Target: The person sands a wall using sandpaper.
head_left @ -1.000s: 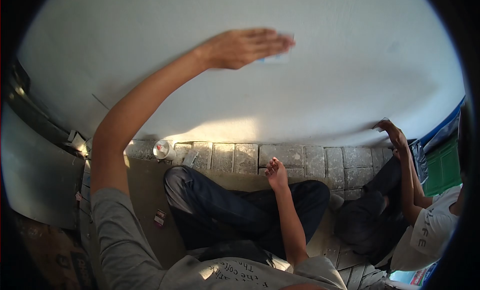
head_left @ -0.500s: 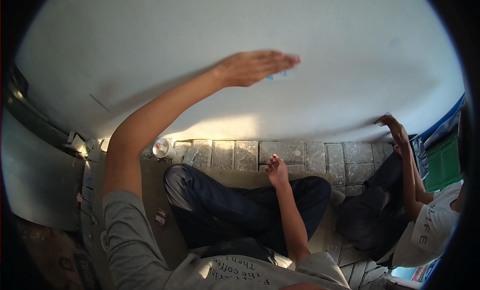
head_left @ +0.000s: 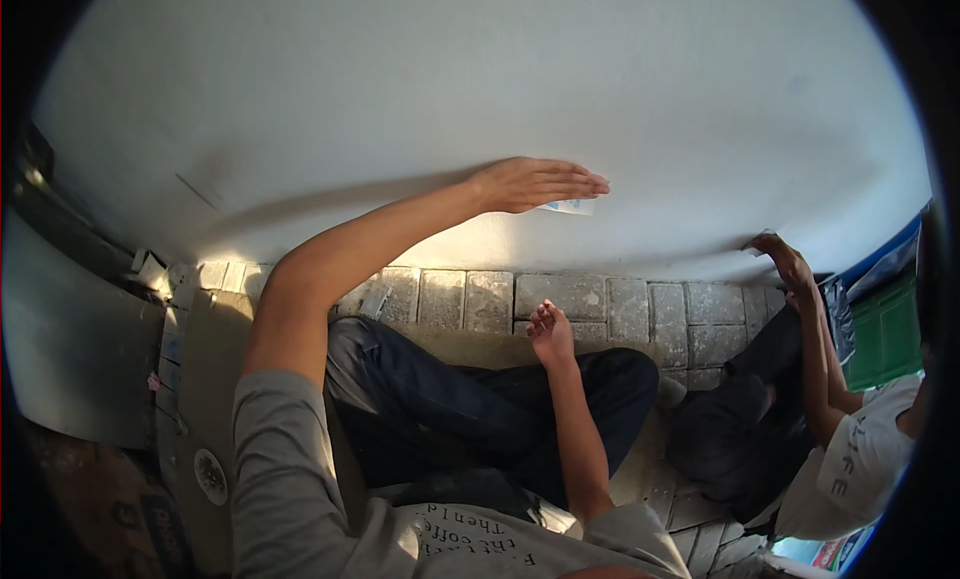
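Note:
My left hand [head_left: 540, 185] lies flat against the pale wall [head_left: 400, 89], fingers stretched out to the right. Under its palm and fingers is a small sheet of sandpaper [head_left: 570, 207], with its whitish, blue-printed back partly showing. Most of the sheet is hidden by the hand. My right hand [head_left: 551, 334] hovers above my lap near the wall's foot, palm up with loosely curled fingers. I see nothing in it. My crossed legs in dark trousers [head_left: 450, 389] are below both hands.
Another person [head_left: 850, 459] sits at the right, one hand [head_left: 780, 254] near the wall. Paving bricks [head_left: 560, 297] run along the wall's base. A green container [head_left: 885, 324] stands at far right. A round patterned disc [head_left: 210, 476] lies at my left, near a curved metal sheet [head_left: 80, 339].
My left hand has slid down the wall, bringing the sandpaper with it. My left arm now covers the white cup and small pack seen before; the round disc has come into fuller view.

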A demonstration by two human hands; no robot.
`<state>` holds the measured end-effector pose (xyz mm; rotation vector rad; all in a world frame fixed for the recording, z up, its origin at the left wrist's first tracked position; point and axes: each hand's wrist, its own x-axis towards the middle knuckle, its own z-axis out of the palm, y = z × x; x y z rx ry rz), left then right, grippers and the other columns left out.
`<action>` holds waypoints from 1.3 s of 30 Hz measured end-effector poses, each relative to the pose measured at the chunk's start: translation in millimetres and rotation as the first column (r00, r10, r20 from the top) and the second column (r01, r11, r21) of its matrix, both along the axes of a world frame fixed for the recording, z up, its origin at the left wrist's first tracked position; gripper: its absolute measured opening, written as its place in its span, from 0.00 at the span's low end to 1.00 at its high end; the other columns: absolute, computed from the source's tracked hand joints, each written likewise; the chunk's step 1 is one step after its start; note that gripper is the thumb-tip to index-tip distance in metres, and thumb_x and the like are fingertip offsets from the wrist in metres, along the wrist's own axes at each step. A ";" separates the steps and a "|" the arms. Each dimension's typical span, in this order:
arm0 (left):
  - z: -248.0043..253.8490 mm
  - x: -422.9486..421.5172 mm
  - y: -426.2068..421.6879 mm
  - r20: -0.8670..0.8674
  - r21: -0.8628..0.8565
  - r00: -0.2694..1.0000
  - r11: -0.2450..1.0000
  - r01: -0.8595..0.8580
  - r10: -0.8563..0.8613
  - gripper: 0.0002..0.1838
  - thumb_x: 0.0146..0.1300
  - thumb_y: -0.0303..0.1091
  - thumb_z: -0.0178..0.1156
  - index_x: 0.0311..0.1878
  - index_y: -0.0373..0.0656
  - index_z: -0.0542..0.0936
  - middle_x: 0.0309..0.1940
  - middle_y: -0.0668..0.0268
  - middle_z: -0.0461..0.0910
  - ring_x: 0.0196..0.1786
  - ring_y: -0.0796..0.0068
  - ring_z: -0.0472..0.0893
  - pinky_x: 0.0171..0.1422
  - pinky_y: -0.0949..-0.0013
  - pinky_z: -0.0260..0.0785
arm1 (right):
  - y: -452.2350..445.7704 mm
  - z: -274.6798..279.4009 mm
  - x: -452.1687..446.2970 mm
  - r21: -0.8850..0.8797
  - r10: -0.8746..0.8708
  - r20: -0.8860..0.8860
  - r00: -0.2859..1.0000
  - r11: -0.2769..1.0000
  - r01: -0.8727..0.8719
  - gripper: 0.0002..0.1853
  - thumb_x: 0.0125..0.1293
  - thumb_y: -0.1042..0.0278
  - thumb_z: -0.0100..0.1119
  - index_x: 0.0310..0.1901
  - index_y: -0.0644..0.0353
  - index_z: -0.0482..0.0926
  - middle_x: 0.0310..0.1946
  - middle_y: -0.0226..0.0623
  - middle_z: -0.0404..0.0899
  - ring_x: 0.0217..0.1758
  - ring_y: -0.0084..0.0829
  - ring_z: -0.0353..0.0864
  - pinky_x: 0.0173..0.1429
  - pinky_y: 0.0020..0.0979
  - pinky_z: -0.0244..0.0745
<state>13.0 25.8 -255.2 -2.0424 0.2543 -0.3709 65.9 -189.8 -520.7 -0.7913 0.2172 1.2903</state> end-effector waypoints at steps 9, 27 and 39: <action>-47.5 -70.6 18.3 0.015 0.078 0.975 0.972 -0.221 0.220 0.38 0.76 0.43 0.40 0.83 0.55 0.35 0.84 0.77 0.27 0.84 0.82 0.33 0.89 0.67 0.25 | -0.4 -6.0 1.8 0.036 0.017 0.025 1.000 0.999 -0.017 0.07 0.76 0.62 0.54 0.50 0.49 0.77 0.37 0.22 0.78 0.41 0.24 0.78 0.42 0.31 0.73; -86.9 -142.0 50.1 0.111 0.330 0.954 0.896 -0.298 0.277 0.45 0.69 0.30 0.45 0.83 0.57 0.33 0.85 0.74 0.29 0.85 0.74 0.26 0.84 0.54 0.08 | 0.6 -5.9 -0.3 -0.003 0.002 -0.001 1.000 1.000 -0.002 0.06 0.74 0.65 0.57 0.49 0.50 0.78 0.36 0.23 0.79 0.40 0.25 0.79 0.41 0.31 0.75; 68.2 -117.2 38.0 0.512 0.145 0.820 0.916 -0.375 0.255 0.42 0.64 0.26 0.45 0.82 0.62 0.51 0.84 0.81 0.41 0.85 0.75 0.39 0.84 0.45 0.12 | 1.4 -13.1 0.4 -0.025 0.015 0.000 1.000 1.000 -0.015 0.07 0.76 0.63 0.53 0.51 0.49 0.77 0.37 0.22 0.79 0.41 0.24 0.79 0.43 0.32 0.75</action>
